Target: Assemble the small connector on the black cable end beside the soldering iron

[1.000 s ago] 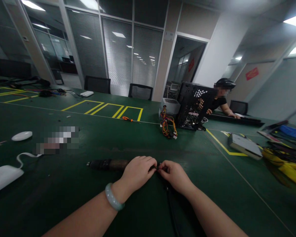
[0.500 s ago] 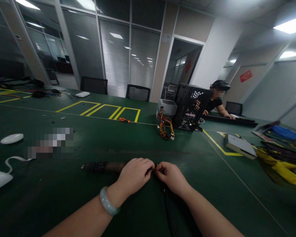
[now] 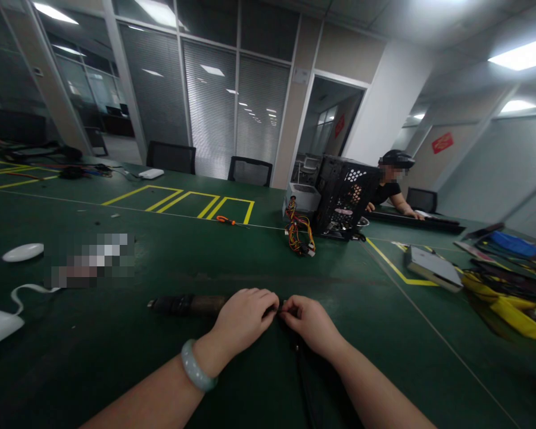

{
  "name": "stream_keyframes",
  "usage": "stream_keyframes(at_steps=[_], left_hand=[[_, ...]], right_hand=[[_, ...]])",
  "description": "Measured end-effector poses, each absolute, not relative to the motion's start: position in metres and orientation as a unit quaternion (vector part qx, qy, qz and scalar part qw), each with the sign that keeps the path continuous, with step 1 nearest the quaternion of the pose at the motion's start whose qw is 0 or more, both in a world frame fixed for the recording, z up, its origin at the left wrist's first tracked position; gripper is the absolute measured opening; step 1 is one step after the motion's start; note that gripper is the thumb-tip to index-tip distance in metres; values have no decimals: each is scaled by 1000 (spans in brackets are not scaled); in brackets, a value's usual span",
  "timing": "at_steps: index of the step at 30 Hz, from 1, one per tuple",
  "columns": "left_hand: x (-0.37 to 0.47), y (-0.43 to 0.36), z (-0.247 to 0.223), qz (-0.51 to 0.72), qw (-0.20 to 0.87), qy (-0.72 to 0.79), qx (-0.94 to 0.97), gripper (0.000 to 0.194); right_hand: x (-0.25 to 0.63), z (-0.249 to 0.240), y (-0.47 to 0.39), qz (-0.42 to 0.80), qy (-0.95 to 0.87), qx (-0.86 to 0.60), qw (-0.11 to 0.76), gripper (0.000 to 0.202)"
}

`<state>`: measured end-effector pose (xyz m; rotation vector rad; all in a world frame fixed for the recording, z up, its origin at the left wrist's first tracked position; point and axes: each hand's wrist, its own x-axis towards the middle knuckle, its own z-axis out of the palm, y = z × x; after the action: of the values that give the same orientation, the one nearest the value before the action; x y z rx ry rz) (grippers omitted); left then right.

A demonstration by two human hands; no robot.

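A dark electric screwdriver (image 3: pixel 192 304) lies across the green table, its metal tip pointing left. My left hand (image 3: pixel 249 316), with a pale green bangle at the wrist, is closed over the tool's rear end. My right hand (image 3: pixel 310 322) is closed in a pinch, its fingertips close to my left fingers at that end. From below my right hand a black cord (image 3: pixel 301 372) runs down toward me, and its upper end is hidden by the fingers. What exactly the right fingertips pinch is too small and dark to see clearly.
Ahead stand a black computer case (image 3: pixel 346 199) and a power supply (image 3: pixel 301 199) with coloured cables (image 3: pixel 300 238). An orange-handled screwdriver (image 3: pixel 227 220) lies mid-table. At right are a grey metal box (image 3: pixel 433 268) and yellow bag (image 3: pixel 518 310). Another person (image 3: pixel 395 185) sits beyond the case.
The view has shifted very slightly. Both hands stay together at the tool's rear end, with hardly any visible movement.
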<state>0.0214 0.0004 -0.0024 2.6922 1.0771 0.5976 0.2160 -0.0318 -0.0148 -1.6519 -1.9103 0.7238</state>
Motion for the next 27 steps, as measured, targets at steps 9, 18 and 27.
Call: stream_keyframes(at_steps=[9, 18, 27], left_hand=[[21, 1, -6, 209, 93, 358, 906, 11], [21, 1, -7, 205, 92, 380, 897, 9], [21, 0, -5, 208, 85, 363, 904, 11]], right_hand=[[216, -18, -31, 266, -703, -606, 260, 9], [214, -14, -33, 272, -698, -610, 258, 9], [214, -13, -34, 278, -699, -606, 260, 9]])
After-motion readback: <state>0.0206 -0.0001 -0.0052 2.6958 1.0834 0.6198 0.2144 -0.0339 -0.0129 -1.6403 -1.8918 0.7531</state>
